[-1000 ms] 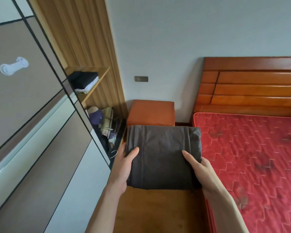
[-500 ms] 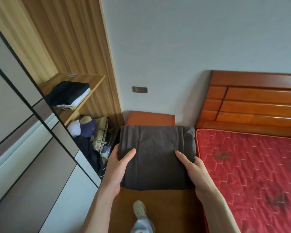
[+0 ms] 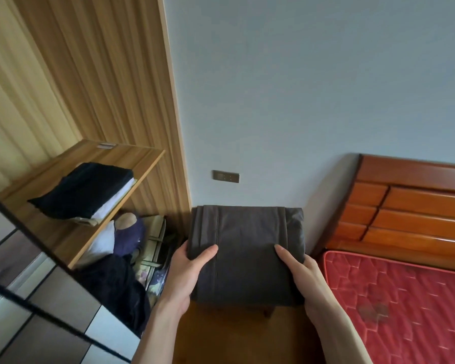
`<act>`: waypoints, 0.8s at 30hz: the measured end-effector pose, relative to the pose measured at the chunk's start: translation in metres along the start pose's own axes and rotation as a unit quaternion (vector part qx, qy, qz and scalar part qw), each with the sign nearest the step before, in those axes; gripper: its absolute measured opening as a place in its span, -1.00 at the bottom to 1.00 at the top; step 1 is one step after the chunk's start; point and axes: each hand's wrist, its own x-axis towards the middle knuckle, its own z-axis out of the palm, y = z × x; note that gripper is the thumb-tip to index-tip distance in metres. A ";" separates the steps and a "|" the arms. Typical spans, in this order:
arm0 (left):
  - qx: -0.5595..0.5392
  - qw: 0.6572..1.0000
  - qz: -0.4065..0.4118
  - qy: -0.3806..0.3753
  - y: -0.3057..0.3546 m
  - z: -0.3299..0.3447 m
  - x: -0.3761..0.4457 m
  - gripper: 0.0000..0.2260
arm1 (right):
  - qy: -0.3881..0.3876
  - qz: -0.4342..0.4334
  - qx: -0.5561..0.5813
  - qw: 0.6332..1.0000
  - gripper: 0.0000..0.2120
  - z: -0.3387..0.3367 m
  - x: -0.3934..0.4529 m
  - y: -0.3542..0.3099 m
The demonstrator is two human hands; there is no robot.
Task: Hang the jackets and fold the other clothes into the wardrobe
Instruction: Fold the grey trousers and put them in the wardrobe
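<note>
Room: bedroom corner with a pale wall (image 3: 300, 88), a red mattress (image 3: 405, 298) at lower right under a wooden headboard (image 3: 410, 206), and an open wardrobe (image 3: 103, 74) on the left.
Wardrobe shelf: the wooden shelf (image 3: 132, 164) already carried a folded stack (image 3: 84, 190), dark on top with white beneath, lying toward its front edge. Back half of the shelf was bare.
Below shelf: mixed dark clothing and bags (image 3: 132, 248), too jumbled to sort out.
Task item: a folded dark grey garment (image 3: 247, 248) was held in the air in front of the wall, level with the space under the shelf and just right of the wardrobe's side panel.
Left hand: the left hand (image 3: 187, 274) clasped the garment's left edge, thumb on top, fingers hidden underneath.
Right hand: the right hand (image 3: 300, 274) clasped the right edge the same way.
Change: compared with a second ago, the view had lifted and swung left; the shelf sat larger and closer, and the bedside cabinet was now hidden behind the garment. Grip looked unchanged.
Meaning: folding appeared finished; the carry to the wardrobe was under way.
Next, as judged: raise the bundle and slide it onto the shelf beside or upon the stack.
Risk: a loose fold could slump while clearing the shelf's front edge.
</note>
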 end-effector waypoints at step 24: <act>-0.134 0.966 0.014 0.222 0.058 -0.092 0.174 -0.45 | -0.189 -0.012 -0.093 0.977 -0.64 0.197 0.233 -0.117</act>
